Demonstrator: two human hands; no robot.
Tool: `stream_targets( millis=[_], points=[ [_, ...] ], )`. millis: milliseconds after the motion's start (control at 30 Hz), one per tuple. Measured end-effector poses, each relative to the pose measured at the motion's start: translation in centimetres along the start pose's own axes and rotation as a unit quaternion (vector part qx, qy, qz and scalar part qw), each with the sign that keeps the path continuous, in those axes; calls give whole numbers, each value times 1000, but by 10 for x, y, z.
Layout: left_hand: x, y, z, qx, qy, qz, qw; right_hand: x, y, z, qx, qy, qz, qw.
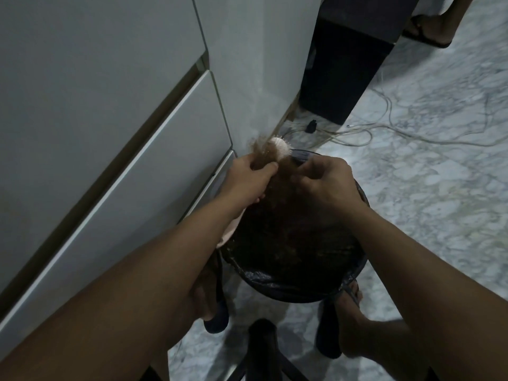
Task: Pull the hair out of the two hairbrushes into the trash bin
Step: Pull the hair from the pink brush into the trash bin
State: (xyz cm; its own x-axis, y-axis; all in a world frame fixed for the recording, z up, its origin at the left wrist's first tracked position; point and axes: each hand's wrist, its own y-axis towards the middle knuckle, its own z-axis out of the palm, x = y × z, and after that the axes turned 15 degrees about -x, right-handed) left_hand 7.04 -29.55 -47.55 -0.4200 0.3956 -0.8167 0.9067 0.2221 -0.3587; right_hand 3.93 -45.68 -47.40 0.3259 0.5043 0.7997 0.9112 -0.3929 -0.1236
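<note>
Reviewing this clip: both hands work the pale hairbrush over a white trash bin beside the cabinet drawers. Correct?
Not quite. The head view shows the trash bin is dark, lined with a dark bag. The left hand and right hand do work the pale hairbrush beside the drawers.

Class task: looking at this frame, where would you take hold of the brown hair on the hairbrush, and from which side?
Pinch the loose hair hanging off the pale hairbrush, probably from the right, over the trash bin: the left hand grips the brush's left side, the right hand is there.
</note>
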Motion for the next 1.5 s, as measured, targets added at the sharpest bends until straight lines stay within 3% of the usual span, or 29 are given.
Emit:
stream_targets(
  millis=[167, 367, 633, 733, 933, 1233, 1400, 1500],
  points=[
    [1, 7, -3, -80, -11, -16, 997, -7, 10, -2, -33, -50, 16, 998],
    [-2, 4, -2, -51, 6, 33, 998, -5, 15, 2, -68, -58, 33, 995],
    [-1, 5, -3, -12, 11, 31, 999, 12, 10, 15, 15, 103, 33, 994],
    [0, 6, -3, -14, 5, 24, 1000, 11, 12, 20, -23, 82, 20, 996],
    [-1, 12, -7, -50, -8, 12, 999, 1, 19, 12, -99, 5, 78, 992],
    [-6, 12, -11, -92, -23, 14, 995, -9, 19, 13, -118, -54, 134, 983],
    [-7, 11, -11, -76, -23, 18, 997, -17, 20, 11, -132, -45, 166, 976],
    [-8, 9, -13, -43, -30, 9, 999, -12, 20, 10, -84, -55, 123, 987]
  ],
)
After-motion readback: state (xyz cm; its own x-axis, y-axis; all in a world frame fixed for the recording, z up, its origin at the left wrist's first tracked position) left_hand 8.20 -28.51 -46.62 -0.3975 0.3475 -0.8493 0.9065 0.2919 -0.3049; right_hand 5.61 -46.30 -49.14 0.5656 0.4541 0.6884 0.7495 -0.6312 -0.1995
